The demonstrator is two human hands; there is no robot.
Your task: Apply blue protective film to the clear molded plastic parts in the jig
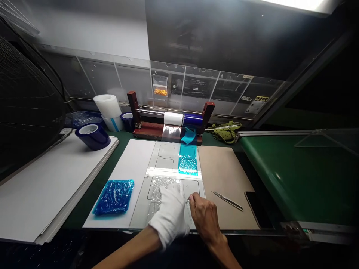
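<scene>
My left hand [171,209], in a white glove, lies on a printed template sheet [140,209] with its fingers stretched over wrinkled clear film [161,185]. Beside it, my bare right hand [206,216] is closed in a pinch on a shiny bit of clear film near the template's right side; the thumb and fingers partly hide it. Higher on the template, a strip of light-blue film [187,160] lies flat. To the left, a stack of blue film pieces [114,197] rests on white board. A slim knife or tweezers-like tool [227,201] lies right of my right hand.
Behind the template, a wooden roll holder [148,131] carries a clear film roll [173,118] and a blue film roll [193,119]. Tape rolls [94,137] and white boards [56,179] are at left. A phone [258,209] and green conveyor belt [291,175] are at right.
</scene>
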